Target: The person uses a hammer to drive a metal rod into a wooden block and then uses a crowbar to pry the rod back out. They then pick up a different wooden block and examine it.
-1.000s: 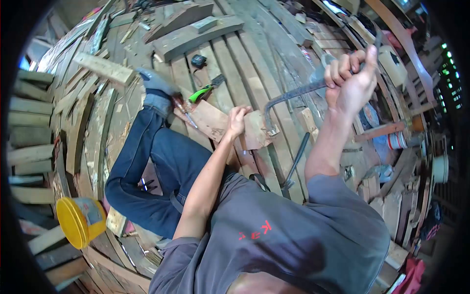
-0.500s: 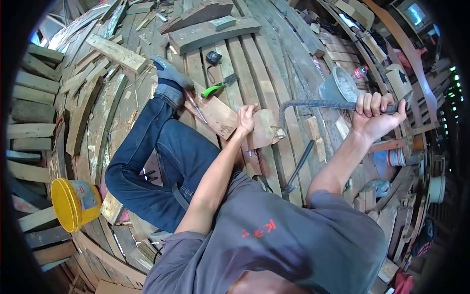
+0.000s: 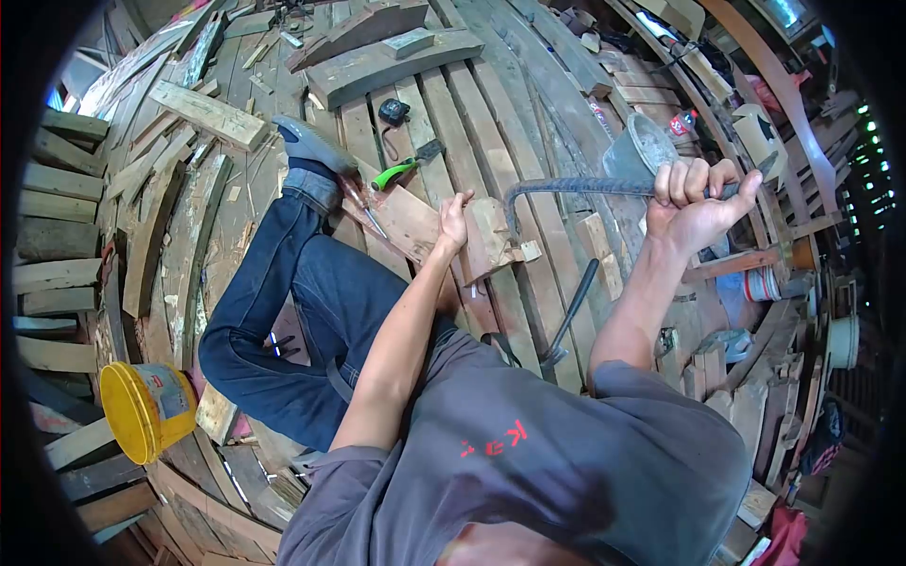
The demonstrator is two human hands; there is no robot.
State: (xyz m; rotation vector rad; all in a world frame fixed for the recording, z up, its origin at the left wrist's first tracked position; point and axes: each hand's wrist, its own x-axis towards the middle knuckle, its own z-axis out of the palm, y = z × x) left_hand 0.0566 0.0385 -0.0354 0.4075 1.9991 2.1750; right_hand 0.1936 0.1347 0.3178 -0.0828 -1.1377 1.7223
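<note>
My left hand [image 3: 453, 219] is closed around the edge of a pale wooden block [image 3: 484, 241], beside my bent leg. A wooden board [image 3: 406, 219] shows left of the hand; my forearm hides whether board and block are one piece. My right hand [image 3: 700, 198] grips the straight end of a dark hooked metal bar [image 3: 585, 186], held almost level. The bar's bent end points down at the block's right part. A wood chip [image 3: 528, 251] sticks out at the block's end. A thin pointed tool [image 3: 366, 209] lies by my shoe.
Around the slatted floor are a green-handled tool [image 3: 396, 174], a tape measure [image 3: 394, 112], a dark-handled tool [image 3: 572, 316], thick timbers [image 3: 396, 68], a grey bucket [image 3: 637, 149] and a yellow bucket [image 3: 142, 415]. Planks line the left side.
The view has shifted slightly, moving most things leftward. The bar's bent end now sits closer over the block, and the chip stands out more from the block's end.
</note>
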